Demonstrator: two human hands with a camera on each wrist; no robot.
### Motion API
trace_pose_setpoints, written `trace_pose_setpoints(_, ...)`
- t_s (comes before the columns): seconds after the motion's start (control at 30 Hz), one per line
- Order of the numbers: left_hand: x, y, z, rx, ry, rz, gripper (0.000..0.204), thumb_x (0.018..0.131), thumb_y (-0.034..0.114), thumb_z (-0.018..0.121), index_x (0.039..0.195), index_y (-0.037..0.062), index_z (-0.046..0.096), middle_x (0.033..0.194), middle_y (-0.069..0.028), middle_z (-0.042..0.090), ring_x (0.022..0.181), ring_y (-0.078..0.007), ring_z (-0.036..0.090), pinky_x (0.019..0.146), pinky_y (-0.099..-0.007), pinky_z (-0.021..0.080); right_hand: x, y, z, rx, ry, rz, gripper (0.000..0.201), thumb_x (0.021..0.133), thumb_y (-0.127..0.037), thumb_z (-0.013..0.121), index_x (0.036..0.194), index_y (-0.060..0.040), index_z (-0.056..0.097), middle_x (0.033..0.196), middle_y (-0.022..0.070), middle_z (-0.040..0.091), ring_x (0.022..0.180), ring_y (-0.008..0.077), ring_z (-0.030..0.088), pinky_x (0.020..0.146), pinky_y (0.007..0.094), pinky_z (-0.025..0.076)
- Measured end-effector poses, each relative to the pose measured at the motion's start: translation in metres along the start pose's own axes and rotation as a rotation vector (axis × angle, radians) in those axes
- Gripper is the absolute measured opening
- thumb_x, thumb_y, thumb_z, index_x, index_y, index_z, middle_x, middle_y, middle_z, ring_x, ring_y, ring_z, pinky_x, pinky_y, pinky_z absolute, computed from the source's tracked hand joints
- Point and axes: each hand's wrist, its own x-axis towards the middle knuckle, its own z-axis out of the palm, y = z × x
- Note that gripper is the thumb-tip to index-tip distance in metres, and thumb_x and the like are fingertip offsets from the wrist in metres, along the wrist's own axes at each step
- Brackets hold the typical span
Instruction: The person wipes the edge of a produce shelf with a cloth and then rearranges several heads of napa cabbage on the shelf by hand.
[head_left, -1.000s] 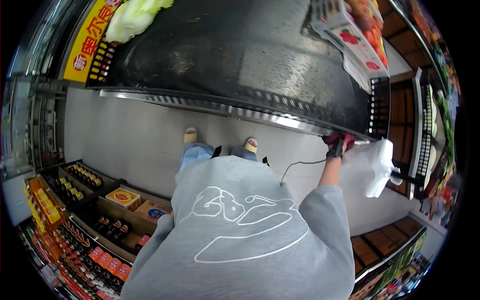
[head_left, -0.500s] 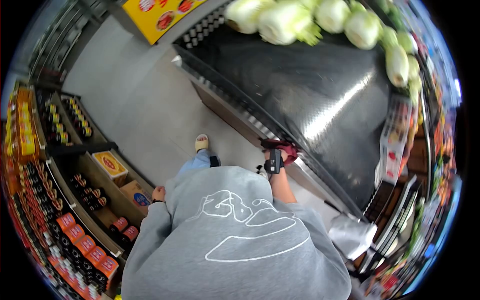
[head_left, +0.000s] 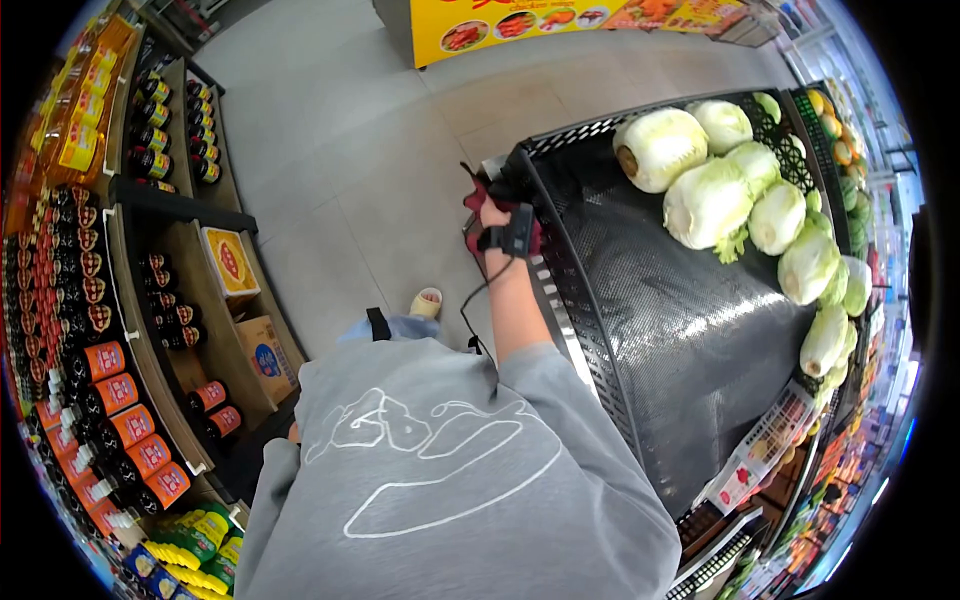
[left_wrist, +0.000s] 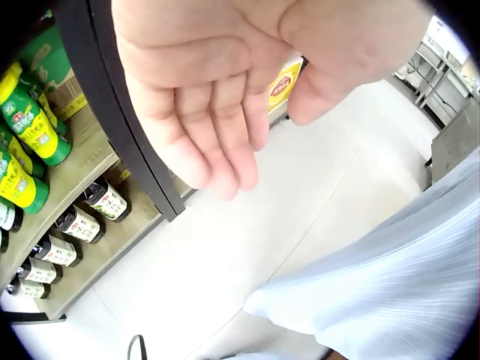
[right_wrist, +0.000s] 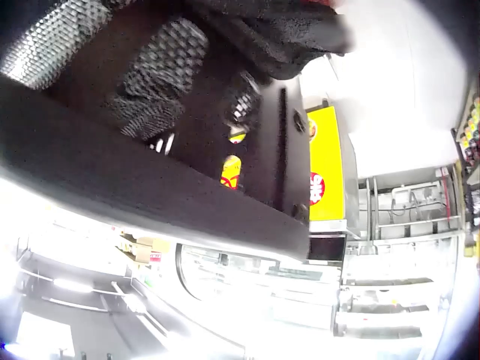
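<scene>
My right hand (head_left: 492, 210) reaches out to the near corner of a black mesh produce bin (head_left: 640, 300) and grips a dark red cloth (head_left: 474, 197) against its rim. In the right wrist view only the bin's mesh wall (right_wrist: 150, 90) and a dark edge of the cloth show; the fingers are hidden. My left hand (left_wrist: 217, 112) hangs at my side with the palm open and the fingers relaxed, holding nothing. It is next to a low shelf of bottles (left_wrist: 82, 217). In the head view my body hides that hand.
Several pale cabbages (head_left: 705, 200) lie at the bin's far end. Shelves of sauce bottles (head_left: 150, 260) and cardboard boxes (head_left: 230, 262) line the left side. Grey floor (head_left: 330, 150) runs between them, and a yellow sign (head_left: 530, 20) stands at the top.
I have moved along the bin's front rim to its cabbage corner, the right hand and cloth travelling along the rim. The white plastic bag has dropped out of view.
</scene>
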Motion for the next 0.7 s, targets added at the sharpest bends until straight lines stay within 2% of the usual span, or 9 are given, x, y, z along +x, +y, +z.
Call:
trace_pose_setpoints(0.17,-0.008,0.012,-0.004,-0.026,-0.001,0.047,0.027,0.080,0.025,0.053,0.088,0.0019,0.064,0.082,-0.0145,0.066,0.080,-0.0246,0.062,0.073,-0.0334,0.047,0.023,-0.073,0.028,-0.004,-0.125,0.139,0.034,0.071,-0.036,0.065,0.087,-0.0063,0.063,0.089,0.0150,0.065,0.085,0.0314,0.062,0.070,0.0398,0.049)
trace_pose_setpoints(0.27,-0.002,0.032,-0.012,-0.012,-0.003,0.125,0.027,0.080,0.025,0.053,0.088,0.0018,0.065,0.082,-0.0147,0.066,0.080,-0.0248,0.062,0.073,-0.0334,0.047,0.022,-0.064,0.038,-0.065,0.029,0.069,0.035,0.071,-0.038,0.065,0.083,-0.0057,0.065,0.087,0.0148,0.065,0.084,0.0311,0.062,0.070,0.0393,0.049)
trace_pose_setpoints(0.33,0.006,0.052,-0.021,0.005,0.001,0.192,0.027,0.080,0.025,0.053,0.088,0.0017,0.065,0.082,-0.0147,0.066,0.081,-0.0250,0.062,0.074,-0.0334,0.047,0.013,-0.048,0.039,0.210,0.089,-0.047,0.035,0.069,-0.033,0.071,0.091,-0.0056,0.066,0.094,0.0147,0.065,0.090,0.0300,0.062,0.076,0.0385,0.049)
trace_pose_setpoints(0.4,0.015,0.076,-0.030,0.027,-0.001,0.265,0.027,0.080,0.025,0.053,0.088,0.0017,0.065,0.082,-0.0148,0.066,0.081,-0.0252,0.062,0.074,-0.0335,0.047,-0.003,-0.038,0.028,-0.026,0.331,-0.142,0.032,0.072,-0.026,0.070,0.097,-0.0061,0.066,0.097,0.0149,0.065,0.095,0.0287,0.061,0.081,0.0385,0.048)
trace_pose_setpoints(0.47,0.022,0.100,-0.036,0.045,0.002,0.332,0.028,0.080,0.025,0.053,0.088,0.0016,0.065,0.083,-0.0149,0.066,0.082,-0.0253,0.062,0.075,-0.0335,0.047,-0.015,-0.011,0.007,-0.047,0.287,-0.258,0.037,0.077,-0.030,0.064,0.107,-0.0074,0.062,0.111,0.0137,0.060,0.106,0.0282,0.056,0.091,0.0407,0.043)
trace_pose_setpoints(0.53,0.026,0.125,-0.042,0.071,-0.001,0.405,0.028,0.080,0.026,0.053,0.088,0.0015,0.065,0.083,-0.0150,0.066,0.082,-0.0255,0.062,0.075,-0.0335,0.047,-0.016,0.001,0.013,1.777,0.338,0.292,0.033,0.091,-0.029,0.043,0.106,-0.0035,0.058,0.100,0.0101,0.061,0.089,0.0253,0.058,0.083,0.0337,0.047)
trace_pose_setpoints(0.57,0.027,0.140,-0.044,0.083,-0.005,0.444,0.028,0.080,0.026,0.053,0.088,0.0015,0.065,0.083,-0.0151,0.066,0.082,-0.0256,0.062,0.075,-0.0335,0.047,-0.014,0.022,0.014,1.954,0.397,0.519,0.031,0.091,-0.029,0.042,0.100,-0.0043,0.057,0.094,0.0078,0.060,0.082,0.0221,0.057,0.075,0.0312,0.048)
trace_pose_setpoints(0.63,0.026,0.170,-0.049,0.120,-0.015,0.517,0.028,0.080,0.026,0.053,0.088,0.0015,0.065,0.083,-0.0152,0.066,0.083,-0.0258,0.062,0.076,-0.0336,0.047,-0.033,0.061,-0.002,1.132,0.265,0.196,0.031,0.088,-0.026,0.045,0.107,-0.0051,0.056,0.109,0.0120,0.059,0.099,0.0305,0.056,0.085,0.0392,0.046)
trace_pose_setpoints(0.7,0.031,0.198,-0.043,0.116,-0.035,0.610,0.028,0.080,0.026,0.053,0.088,0.0014,0.065,0.084,-0.0153,0.066,0.083,-0.0259,0.062,0.076,-0.0336,0.047,-0.060,0.081,-0.034,0.773,0.356,0.192,0.031,0.089,-0.026,0.044,0.108,-0.0039,0.055,0.110,0.0128,0.059,0.100,0.0307,0.056,0.086,0.0386,0.045)
